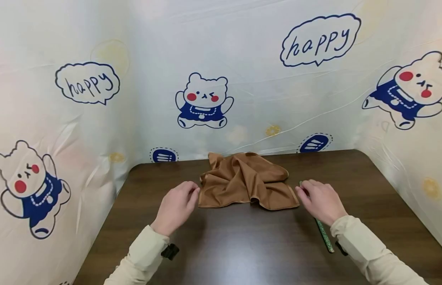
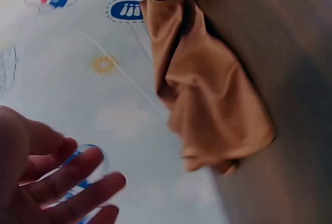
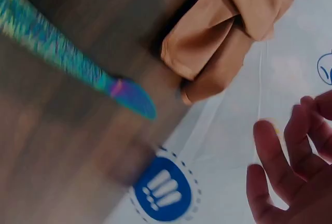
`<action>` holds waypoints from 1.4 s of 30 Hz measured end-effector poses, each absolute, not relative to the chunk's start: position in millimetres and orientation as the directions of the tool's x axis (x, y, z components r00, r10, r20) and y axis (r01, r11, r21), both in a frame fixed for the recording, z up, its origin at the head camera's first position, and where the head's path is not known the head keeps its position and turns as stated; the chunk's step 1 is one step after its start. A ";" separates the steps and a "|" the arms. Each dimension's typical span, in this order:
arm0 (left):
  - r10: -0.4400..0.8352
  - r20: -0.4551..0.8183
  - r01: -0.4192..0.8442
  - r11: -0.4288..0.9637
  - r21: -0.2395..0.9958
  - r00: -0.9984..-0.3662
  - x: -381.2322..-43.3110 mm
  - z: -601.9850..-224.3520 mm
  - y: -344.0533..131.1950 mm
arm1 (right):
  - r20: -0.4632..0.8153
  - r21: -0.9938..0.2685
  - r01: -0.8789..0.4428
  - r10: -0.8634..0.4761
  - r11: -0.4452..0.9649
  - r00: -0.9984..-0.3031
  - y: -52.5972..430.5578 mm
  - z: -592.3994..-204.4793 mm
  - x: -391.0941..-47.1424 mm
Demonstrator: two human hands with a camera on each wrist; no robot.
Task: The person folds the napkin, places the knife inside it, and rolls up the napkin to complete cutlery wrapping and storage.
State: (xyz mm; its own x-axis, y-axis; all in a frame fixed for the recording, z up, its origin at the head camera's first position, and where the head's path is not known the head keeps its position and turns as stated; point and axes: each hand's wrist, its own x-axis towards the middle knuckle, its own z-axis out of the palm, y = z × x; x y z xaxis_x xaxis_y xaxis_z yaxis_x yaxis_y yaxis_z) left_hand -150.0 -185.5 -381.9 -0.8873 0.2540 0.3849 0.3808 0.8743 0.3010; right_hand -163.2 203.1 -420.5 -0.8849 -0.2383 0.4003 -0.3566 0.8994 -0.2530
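Head view: left hand (image 1: 177, 206), right hand (image 1: 321, 200); grips loosely parted, nothing held. Brown cloth (image 1: 238, 180) could be bunched by uneven pulling.

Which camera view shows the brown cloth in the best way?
The head view: it shows the rumpled brown cloth from side to side on the table. The left wrist and right wrist views each show only part of it, cut off by the picture's top edge.
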 end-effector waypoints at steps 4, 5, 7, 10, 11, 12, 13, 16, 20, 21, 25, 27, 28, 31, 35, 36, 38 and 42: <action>0.238 0.264 0.345 0.787 0.512 -0.935 -162.1 -398.8 -193.4 | 0.268 -0.397 -0.282 -0.184 0.873 -0.946 201.0 -428.7 -164.6; 0.260 0.236 0.348 0.772 0.532 -0.936 -163.9 -403.0 -194.1 | 0.233 -0.420 -0.279 -0.195 0.864 -0.953 200.6 -432.1 -165.4; 0.321 0.196 0.375 0.760 0.532 -0.927 -167.4 -413.1 -194.2 | 0.188 -0.440 -0.312 -0.253 0.842 -0.949 199.3 -440.6 -167.6; 0.432 0.151 0.451 0.768 0.455 -0.889 -173.3 -425.7 -192.7 | 0.134 -0.411 -0.402 -0.382 0.818 -0.914 196.3 -453.9 -169.0; 0.462 0.144 0.477 0.775 0.415 -0.875 -175.7 -428.9 -192.4 | 0.127 -0.381 -0.441 -0.426 0.813 -0.896 194.8 -457.8 -169.1; 0.484 0.136 0.497 0.782 0.377 -0.864 -178.5 -432.4 -192.3 | 0.120 -0.350 -0.473 -0.462 0.809 -0.879 193.2 -461.0 -168.8; 0.504 0.124 0.514 0.786 0.343 -0.855 -180.7 -434.9 -192.2 | 0.109 -0.320 -0.496 -0.488 0.807 -0.866 191.6 -463.5 -168.2; 0.524 0.068 0.522 0.811 0.266 -0.849 -184.7 -440.9 -190.4 | 0.085 -0.254 -0.529 -0.526 0.810 -0.846 187.5 -468.0 -166.8; 0.531 -0.034 0.505 0.823 0.258 -0.847 -184.9 -448.8 -184.1 | 0.038 -0.241 -0.521 -0.528 0.819 -0.848 183.7 -471.3 -166.8; 0.535 -0.050 0.507 0.822 0.258 -0.843 -184.5 -450.8 -182.5 | 0.026 -0.232 -0.519 -0.528 0.822 -0.849 182.6 -472.0 -167.0; 0.543 -0.077 0.516 0.827 0.224 -0.836 -182.6 -458.8 -178.0 | 0.005 -0.180 -0.527 -0.535 0.831 -0.845 178.4 -474.3 -167.3; 0.544 -0.075 0.524 0.831 0.187 -0.836 -181.8 -462.3 -177.1 | 0.013 -0.154 -0.533 -0.538 0.832 -0.843 176.9 -474.5 -166.8; 0.542 -0.075 0.525 0.834 0.168 -0.837 -181.6 -463.7 -177.0 | 0.022 -0.142 -0.538 -0.540 0.831 -0.841 176.6 -474.7 -166.5; 0.546 -0.048 0.535 0.833 0.140 -0.837 -181.1 -466.1 -177.5 | 0.042 -0.127 -0.527 -0.526 0.841 -0.850 176.0 -474.2 -165.7; 0.537 -0.026 0.530 0.838 0.125 -0.843 -178.9 -467.5 -179.9 | 0.011 -0.156 -0.505 -0.510 0.849 -0.860 176.0 -473.7 -164.7; 0.535 -0.029 0.529 0.840 0.119 -0.844 -177.6 -468.2 -180.8 | -0.001 -0.164 -0.511 -0.518 0.844 -0.855 176.5 -473.5 -164.1; 0.529 -0.048 0.522 0.846 0.109 -0.847 -174.4 -469.8 -182.5 | -0.019 -0.176 -0.535 -0.546 0.826 -0.838 178.0 -473.5 -163.2; 0.528 -0.044 0.525 0.848 0.072 -0.848 -169.2 -473.0 -185.4 | -0.028 -0.193 -0.586 -0.602 0.787 -0.798 182.3 -472.7 -161.3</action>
